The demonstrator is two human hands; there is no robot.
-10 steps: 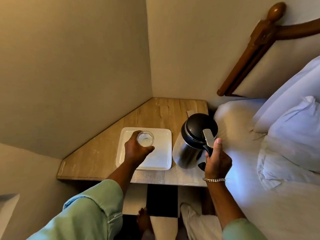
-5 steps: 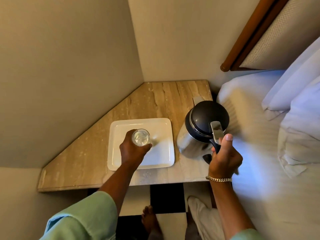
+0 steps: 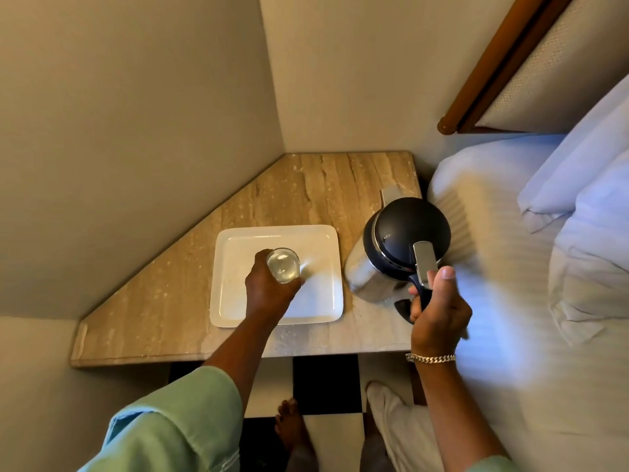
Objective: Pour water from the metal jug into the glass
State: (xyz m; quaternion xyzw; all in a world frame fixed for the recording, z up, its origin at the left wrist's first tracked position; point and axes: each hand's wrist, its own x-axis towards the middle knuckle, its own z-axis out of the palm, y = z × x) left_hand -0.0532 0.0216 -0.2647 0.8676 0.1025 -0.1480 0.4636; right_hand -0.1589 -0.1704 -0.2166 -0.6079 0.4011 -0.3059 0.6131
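One steel metal jug [image 3: 369, 277], black-lidded, was gripped by the right hand [image 3: 437, 310]; the left hand [image 3: 269, 289] clasped one clear glass [image 3: 283, 265] over one white tray [image 3: 320, 240]

Hands on glass [image 3: 283, 270] and metal jug [image 3: 391, 257].

Jug handle [image 3: 421, 294] under right hand [image 3: 437, 311]

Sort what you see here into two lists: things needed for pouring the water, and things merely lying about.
Needed: jug, glass, left hand, right hand.

Lying about: tray, table, bed, pillows.
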